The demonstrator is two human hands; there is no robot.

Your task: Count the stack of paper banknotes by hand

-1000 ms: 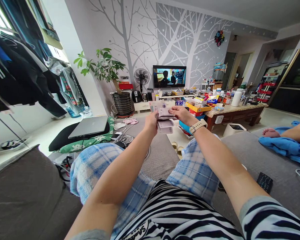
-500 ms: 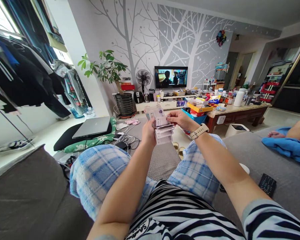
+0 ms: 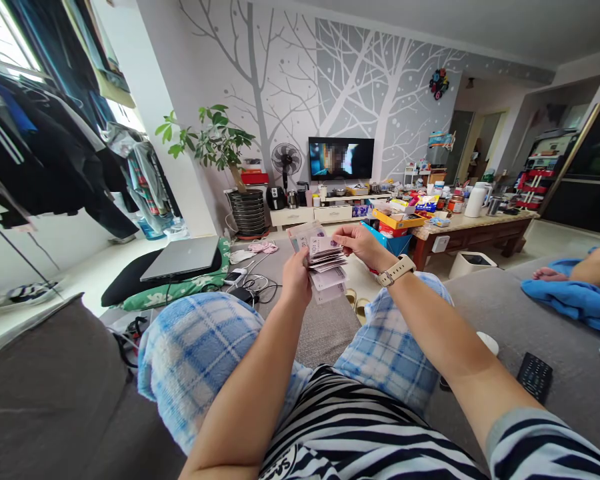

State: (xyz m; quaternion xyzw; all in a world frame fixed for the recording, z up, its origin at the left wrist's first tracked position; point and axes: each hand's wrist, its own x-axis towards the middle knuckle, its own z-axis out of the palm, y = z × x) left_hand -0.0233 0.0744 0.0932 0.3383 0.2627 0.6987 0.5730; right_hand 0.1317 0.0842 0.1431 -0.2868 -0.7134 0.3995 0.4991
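My left hand point(image 3: 297, 275) is closed round the near edge of a stack of banknotes point(image 3: 328, 276), held up over the gap between my knees. The notes are pale purple and fan out, with several hanging down below the hand and others spread above it. A figure 5 shows on an upper note. My right hand point(image 3: 359, 244) pinches the right edge of the top note between thumb and fingers. A beige watch point(image 3: 397, 270) is on my right wrist.
A grey sofa point(image 3: 325, 333) lies below, with a remote point(image 3: 535, 377) at right. A closed laptop point(image 3: 180, 258) rests on a green cushion at left, beside tangled cables point(image 3: 260, 283). Another person's foot point(image 3: 550, 274) shows at far right. A cluttered table point(image 3: 475, 227) stands ahead.
More notes now hang downward below my left hand. My right hand remains at the top note's right edge. The picture on the television has changed.
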